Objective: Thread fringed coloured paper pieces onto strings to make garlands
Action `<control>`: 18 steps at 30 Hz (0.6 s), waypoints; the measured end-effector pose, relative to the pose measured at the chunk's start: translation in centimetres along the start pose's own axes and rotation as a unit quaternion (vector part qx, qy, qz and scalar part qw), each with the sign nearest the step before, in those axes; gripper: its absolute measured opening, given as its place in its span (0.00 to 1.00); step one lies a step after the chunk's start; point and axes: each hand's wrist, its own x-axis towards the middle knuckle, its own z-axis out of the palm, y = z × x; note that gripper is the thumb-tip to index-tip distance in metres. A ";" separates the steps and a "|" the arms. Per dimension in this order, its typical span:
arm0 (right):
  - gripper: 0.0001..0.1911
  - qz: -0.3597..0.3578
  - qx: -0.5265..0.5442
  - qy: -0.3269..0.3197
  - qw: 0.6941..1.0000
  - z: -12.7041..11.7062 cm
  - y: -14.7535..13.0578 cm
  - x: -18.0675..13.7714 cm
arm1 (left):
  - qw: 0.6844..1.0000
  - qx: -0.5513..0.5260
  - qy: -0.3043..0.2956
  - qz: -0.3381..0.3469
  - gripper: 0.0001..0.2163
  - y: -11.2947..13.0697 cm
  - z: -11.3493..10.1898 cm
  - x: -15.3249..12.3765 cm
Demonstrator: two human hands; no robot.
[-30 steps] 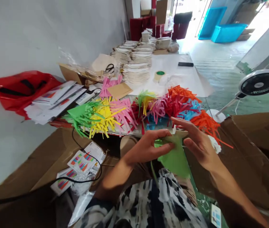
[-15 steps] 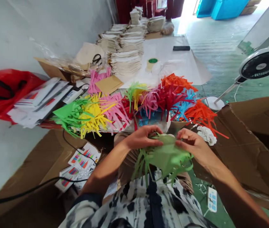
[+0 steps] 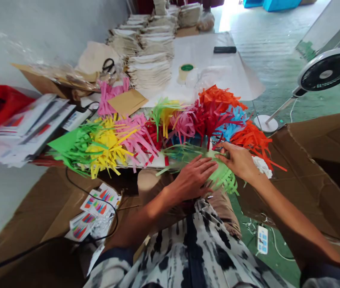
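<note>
A light green fringed paper [image 3: 222,176] lies at the front edge of the table, its cut strips spreading left and right. My left hand [image 3: 195,176] rests flat on it with fingers stretched out. At the paper's upper right, my right hand [image 3: 237,160] has thumb and fingers pinched together at its edge. Beyond my hands is a row of fringed paper bunches: green [image 3: 70,144], yellow [image 3: 108,146], pink [image 3: 138,134], dark red [image 3: 208,120], blue [image 3: 232,126] and orange [image 3: 255,140].
Stacks of off-white pieces [image 3: 150,70] stand at the back, near a tape roll [image 3: 185,74] and scissors [image 3: 108,66]. Printed cards [image 3: 28,132] lie at the left. A fan [image 3: 325,74] and a cardboard box [image 3: 313,168] are on the right.
The light green paper has gone from above my lap forward onto the table edge. My left hand has flattened over it; my right hand has moved slightly forward. The view has shifted slightly.
</note>
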 end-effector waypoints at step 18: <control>0.29 -0.047 -0.153 0.050 0.986 4.5 -4.3 -9.2 | 0.996 0.047 0.041 -0.064 0.16 -0.5 2.6 -0.9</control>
